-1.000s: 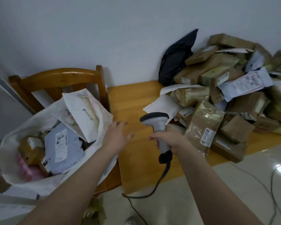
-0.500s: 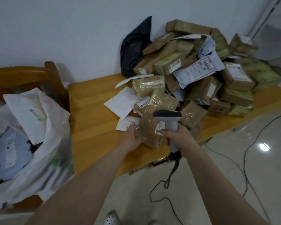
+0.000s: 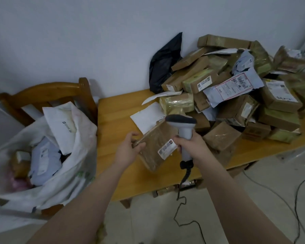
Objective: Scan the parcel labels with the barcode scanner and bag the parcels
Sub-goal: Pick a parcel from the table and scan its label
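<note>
One parcel (image 3: 153,148) in left hand (image 3: 127,150) adjoins scanner (image 3: 183,131) in right hand (image 3: 190,147).

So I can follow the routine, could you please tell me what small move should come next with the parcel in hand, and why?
Probably aim the scanner head at the white label: the left hand holds the brown parcel label-up, yet the right hand has the scanner upright beside it, not pointing at it.

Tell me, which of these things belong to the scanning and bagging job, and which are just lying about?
In the job:
barcode scanner, gripped by the right hand
brown parcel, held by the left hand
parcel pile
white bag holding parcels

Just there:
wooden chair behind the bag
table, only a support
</note>
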